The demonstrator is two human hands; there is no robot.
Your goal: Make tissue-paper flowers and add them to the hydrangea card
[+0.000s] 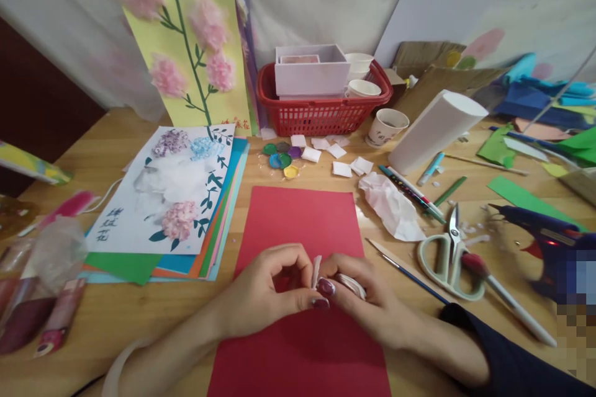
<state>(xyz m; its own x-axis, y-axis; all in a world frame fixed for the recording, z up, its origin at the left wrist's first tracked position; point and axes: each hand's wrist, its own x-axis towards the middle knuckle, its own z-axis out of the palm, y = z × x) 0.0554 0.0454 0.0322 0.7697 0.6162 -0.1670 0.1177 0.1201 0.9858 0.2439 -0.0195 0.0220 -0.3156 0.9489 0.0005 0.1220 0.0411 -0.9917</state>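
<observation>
Above a red sheet of paper (302,217), both hands meet over a small piece of folded white tissue paper (352,285). My left hand (265,288) pinches the thin upright edge of the tissue between thumb and fingertips. Curled around the folded layers is my right hand (372,301), its thumb pressed near the left fingertips. Part of the tissue is hidden inside the fingers. To the right lies a crumpled white tissue (392,206), with a thin paintbrush (405,270) and pale-handled scissors (452,254) near my right hand.
Behind stand a red basket (321,116), a paper cup (387,127) and a white paper roll (437,130). A flower picture (121,198) rests on coloured sheets at left. At right are a glue gun (540,232) and a red-tipped brush (507,298).
</observation>
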